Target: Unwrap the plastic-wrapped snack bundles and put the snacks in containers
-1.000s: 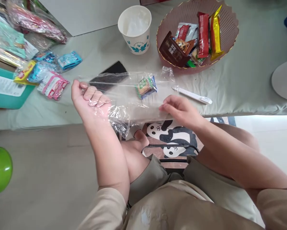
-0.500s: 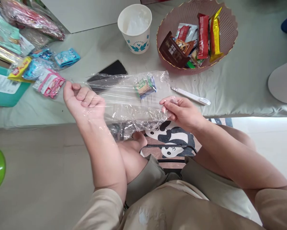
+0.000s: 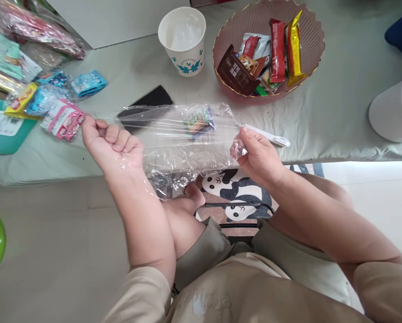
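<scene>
A sheet of clear plastic wrap (image 3: 180, 143) is stretched between my two hands just above the table's near edge. My left hand (image 3: 111, 146) is closed on its left end, palm up, with film draped over the wrist. My right hand (image 3: 256, 154) pinches the crumpled right end. A small green and blue snack packet (image 3: 198, 121) shows through the film on the table behind it. The lower edge of the wrap hangs crumpled over my knee.
A black phone (image 3: 147, 102) lies behind the wrap. A white pen-like tool (image 3: 271, 137) lies by my right hand. Further back stand a paper cup (image 3: 183, 40) and a pink basket (image 3: 308, 54) of snacks. Several snack packets (image 3: 62, 119) lie at the left.
My hands have drawn apart, pulling the wrap wider and tauter. My right hand rose toward the table edge and bunched up its end of the film.
</scene>
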`<state>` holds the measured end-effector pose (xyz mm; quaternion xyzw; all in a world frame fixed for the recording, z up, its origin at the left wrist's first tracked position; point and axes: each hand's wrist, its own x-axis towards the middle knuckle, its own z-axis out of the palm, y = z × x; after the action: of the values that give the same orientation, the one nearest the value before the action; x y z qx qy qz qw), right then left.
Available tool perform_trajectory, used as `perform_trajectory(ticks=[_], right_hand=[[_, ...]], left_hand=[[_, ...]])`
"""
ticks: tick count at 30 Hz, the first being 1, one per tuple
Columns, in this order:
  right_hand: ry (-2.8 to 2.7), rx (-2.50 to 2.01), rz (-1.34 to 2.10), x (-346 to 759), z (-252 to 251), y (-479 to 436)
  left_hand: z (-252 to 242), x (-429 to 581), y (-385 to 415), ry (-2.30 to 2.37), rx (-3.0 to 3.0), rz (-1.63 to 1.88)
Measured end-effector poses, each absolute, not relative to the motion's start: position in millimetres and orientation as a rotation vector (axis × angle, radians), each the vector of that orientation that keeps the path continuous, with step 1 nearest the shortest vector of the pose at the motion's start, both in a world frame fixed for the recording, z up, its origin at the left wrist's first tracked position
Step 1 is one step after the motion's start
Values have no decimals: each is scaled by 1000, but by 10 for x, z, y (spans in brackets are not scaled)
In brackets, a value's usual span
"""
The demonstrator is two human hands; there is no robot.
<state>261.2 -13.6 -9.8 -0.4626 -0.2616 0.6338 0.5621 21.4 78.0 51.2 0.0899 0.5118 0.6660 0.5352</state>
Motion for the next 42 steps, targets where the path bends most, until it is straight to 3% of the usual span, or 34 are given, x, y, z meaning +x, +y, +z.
perform_trajectory(ticks=[12, 22, 25, 27, 28, 31, 33, 37, 42], right_hand=[[-683, -1121, 1308, 2734, 27, -113], [-526, -1039, 1333, 2849, 46, -90], [-538, -1061, 1290, 2856, 39, -64], [-577, -1089, 1275, 2826, 55, -62], [-600, -1102, 1270, 2802, 73, -69], [-674, -1110, 1275, 2729, 153, -112], [-739, -1100, 1293, 2713, 204, -152], [-946, -1128, 1328, 2794, 206, -212], [-1080, -1194, 1023, 2930, 129, -179]], left_hand=[[442, 282, 791, 1564, 450, 1607], [350, 14, 920, 1712, 510, 1276], [404, 136, 881, 1806, 667, 1716], [482, 412, 699, 1556, 1188, 2144], [522, 588, 568, 1351, 1464, 2104], [574, 1099, 168, 1047, 2151, 1327], [531, 1309, 8, 1011, 2286, 1124], [372, 1333, -14, 1224, 2057, 963], [333, 1149, 111, 1211, 1493, 819]])
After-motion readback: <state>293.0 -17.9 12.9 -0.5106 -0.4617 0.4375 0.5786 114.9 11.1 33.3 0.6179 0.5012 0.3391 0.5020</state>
